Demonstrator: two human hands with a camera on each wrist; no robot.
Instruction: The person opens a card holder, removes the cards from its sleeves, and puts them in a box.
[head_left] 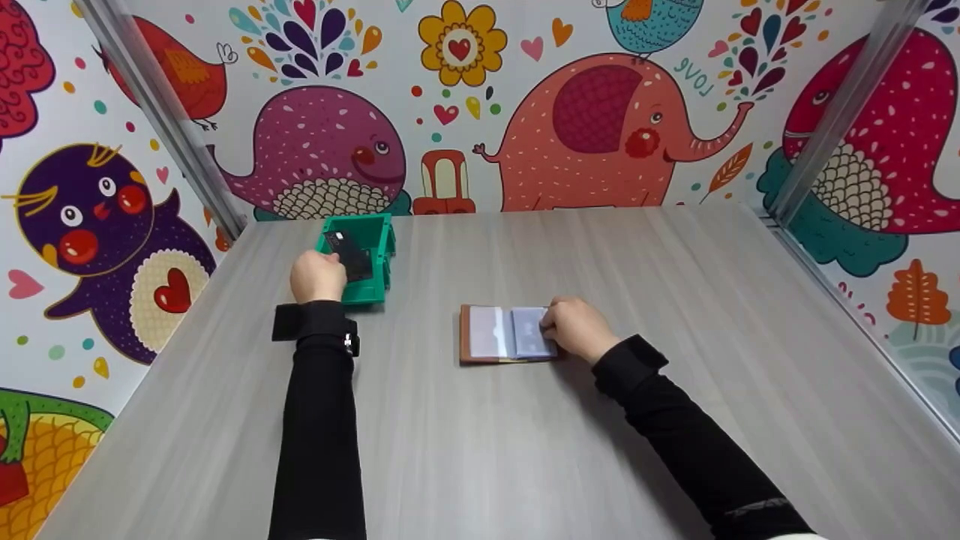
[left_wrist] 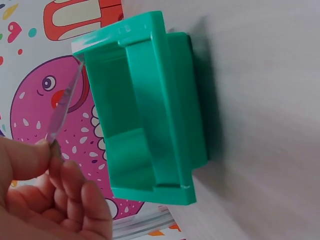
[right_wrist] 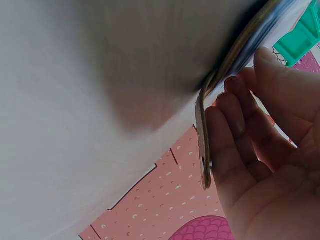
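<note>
My left hand (head_left: 318,277) pinches a dark card (head_left: 350,256) between thumb and fingers, above the green plastic bin (head_left: 389,247). In the left wrist view the card (left_wrist: 64,107) appears almost edge-on, beside the open side of the bin (left_wrist: 175,115). A brown card holder (head_left: 465,337) lies spread on the table, its clear sleeves (head_left: 487,330) facing up. At its right edge my right hand (head_left: 579,328) grips the sleeve pages. Seen from the right wrist, the thumb (right_wrist: 267,62) is over the pages, and the fingers lie along the cover strap (right_wrist: 201,135) with its snap.
The pale wood-grain table (head_left: 435,450) runs back to a wall (head_left: 465,112) printed with cartoon animals. Metal posts (head_left: 172,120) stand at the back corners. The bin sits at the back left, and the card holder near the middle.
</note>
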